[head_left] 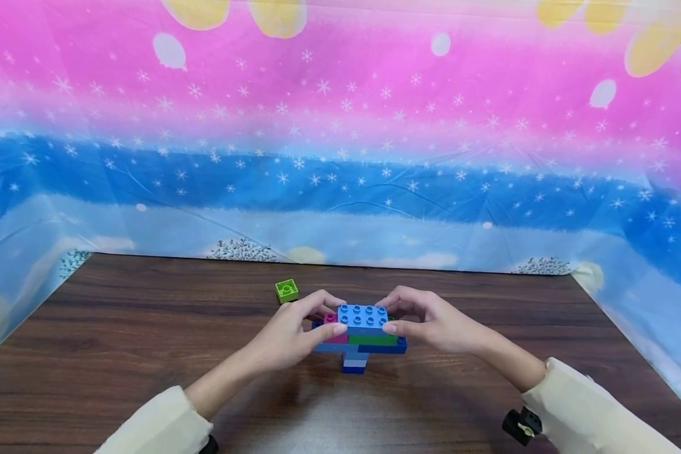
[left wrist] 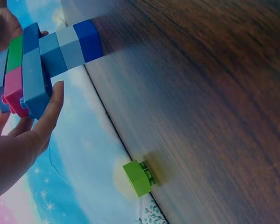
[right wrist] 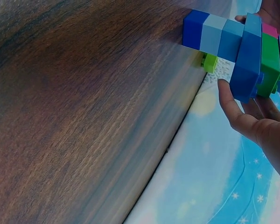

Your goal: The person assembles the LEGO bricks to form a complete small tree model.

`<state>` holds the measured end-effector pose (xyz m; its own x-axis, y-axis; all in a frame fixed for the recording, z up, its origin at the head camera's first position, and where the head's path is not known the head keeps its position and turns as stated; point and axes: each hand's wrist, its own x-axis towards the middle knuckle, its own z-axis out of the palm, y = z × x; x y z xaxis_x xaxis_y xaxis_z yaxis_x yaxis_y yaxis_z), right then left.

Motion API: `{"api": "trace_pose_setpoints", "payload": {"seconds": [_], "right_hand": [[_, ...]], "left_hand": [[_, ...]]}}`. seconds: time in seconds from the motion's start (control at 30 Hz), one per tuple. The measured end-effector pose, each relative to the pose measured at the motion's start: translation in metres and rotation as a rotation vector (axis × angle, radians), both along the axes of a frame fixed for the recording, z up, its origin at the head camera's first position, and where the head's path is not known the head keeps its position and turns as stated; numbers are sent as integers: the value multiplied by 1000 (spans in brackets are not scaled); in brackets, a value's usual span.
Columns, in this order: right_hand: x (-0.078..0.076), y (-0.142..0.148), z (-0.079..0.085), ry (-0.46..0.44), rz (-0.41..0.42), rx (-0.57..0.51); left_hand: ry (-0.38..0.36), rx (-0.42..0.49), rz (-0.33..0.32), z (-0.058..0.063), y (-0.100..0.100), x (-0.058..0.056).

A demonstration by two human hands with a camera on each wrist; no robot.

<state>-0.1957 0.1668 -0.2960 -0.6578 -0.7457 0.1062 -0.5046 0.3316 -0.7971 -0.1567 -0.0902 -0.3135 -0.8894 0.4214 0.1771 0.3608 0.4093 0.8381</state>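
Note:
A light blue brick (head_left: 363, 320) with two rows of studs tops a stack of toy building bricks. My left hand (head_left: 295, 331) pinches its left end, thumb in front and fingers behind. At the other end, my right hand (head_left: 439, 318) grips it the same way. Beneath lie a pink brick (left wrist: 14, 88) and a green brick (right wrist: 270, 63), side by side. Under these, a medium blue brick (left wrist: 35, 84) and a darker blue brick (right wrist: 246, 65) form a wide layer. A narrow column of several blue and grey-blue bricks (left wrist: 71, 46) supports everything from the table.
A lime green brick (head_left: 286, 291) lies upside down on the dark wood table (head_left: 147, 315), beyond my left hand. A pink and blue snowflake cloth (head_left: 340, 157) hangs behind the table and along both sides. A black device (head_left: 522, 426) sits at my right sleeve.

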Motion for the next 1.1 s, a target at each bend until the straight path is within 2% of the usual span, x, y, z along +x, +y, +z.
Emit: {"api": "trace_pose_setpoints", "payload": {"seconds": [0.53, 1.1], "right_hand": [[1, 0, 1, -4, 1, 11], [0, 0, -1, -32, -2, 23]], "left_hand": [[42, 16, -23, 1, 1, 1], [-27, 2, -8, -1, 0, 1]]}}
